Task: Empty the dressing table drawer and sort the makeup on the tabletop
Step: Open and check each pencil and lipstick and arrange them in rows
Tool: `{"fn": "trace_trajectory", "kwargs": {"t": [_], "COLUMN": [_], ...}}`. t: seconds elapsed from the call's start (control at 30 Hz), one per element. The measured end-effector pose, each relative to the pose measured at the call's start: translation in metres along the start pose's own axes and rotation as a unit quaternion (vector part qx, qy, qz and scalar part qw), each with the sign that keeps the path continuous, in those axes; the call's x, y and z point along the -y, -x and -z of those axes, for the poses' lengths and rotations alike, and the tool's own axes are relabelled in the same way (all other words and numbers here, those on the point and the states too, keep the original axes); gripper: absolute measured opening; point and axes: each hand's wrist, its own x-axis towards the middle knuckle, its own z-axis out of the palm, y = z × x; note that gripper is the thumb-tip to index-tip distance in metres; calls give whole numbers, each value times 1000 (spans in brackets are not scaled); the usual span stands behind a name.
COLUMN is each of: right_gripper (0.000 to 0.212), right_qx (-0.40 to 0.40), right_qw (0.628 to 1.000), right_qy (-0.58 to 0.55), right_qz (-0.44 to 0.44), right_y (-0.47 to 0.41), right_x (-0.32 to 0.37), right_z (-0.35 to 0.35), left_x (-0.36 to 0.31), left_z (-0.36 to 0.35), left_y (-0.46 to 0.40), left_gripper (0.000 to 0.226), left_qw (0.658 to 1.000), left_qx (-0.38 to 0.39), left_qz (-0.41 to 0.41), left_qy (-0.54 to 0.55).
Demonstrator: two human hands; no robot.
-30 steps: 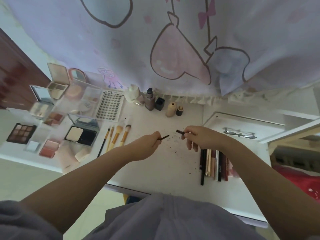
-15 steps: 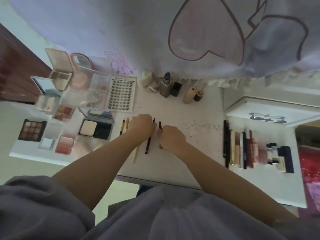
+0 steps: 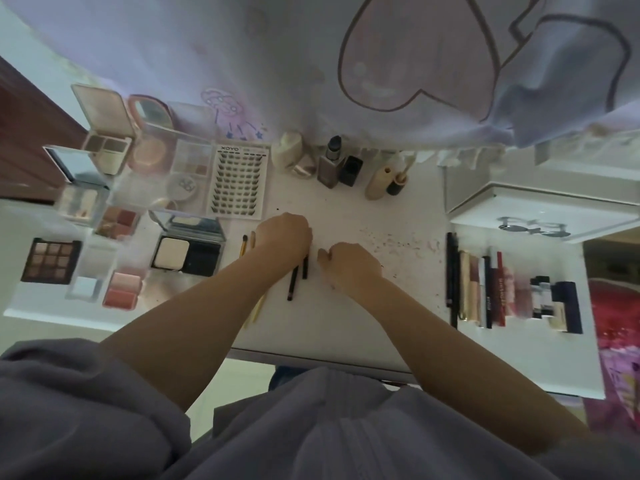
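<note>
Both hands now down on counter (image 3: 346, 327): left hand (image 3: 282, 237) curled over pencil (image 3: 292, 282), grip unclear; right hand (image 3: 348, 263) loosely closed, contents hidden. Pencil joins brushes (image 3: 243, 245).

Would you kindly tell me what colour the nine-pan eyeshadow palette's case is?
Dark brown, holding brown and pink shades; the eyeshadow palette shows in the head view.

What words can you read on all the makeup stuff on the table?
"XOYO": printed at the top of the false lash card, behind the left hand.
White lettering runs down a dark tube and a red tube in the row on the right: too blurred to read.
The palettes, bottles and compacts show no readable text.
</note>
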Motion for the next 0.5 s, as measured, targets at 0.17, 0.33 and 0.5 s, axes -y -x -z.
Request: {"fn": "trace_trajectory", "kwargs": {"t": [0.17,0.33,0.5], "right_gripper": [31,28,28], "right_qx": [-94,-105,-77], "right_qw": [991,990,995], "right_qy": [-60,-62,-50], "right_qz": [-68,-77,-40], "right_y": [2,5,1], "right_x": [-101,-169,-190], "right_z": [58,87,83], "left_x": [-78,-177,-231], "left_z": [7,-25,-39], "left_y": [6,20,20], "left_gripper": [28,24,27], "left_qw": [989,973,985], "left_qx": [-32,44,67], "left_qz": [-108,-166,-85], "left_qy": [93,157,135]}}
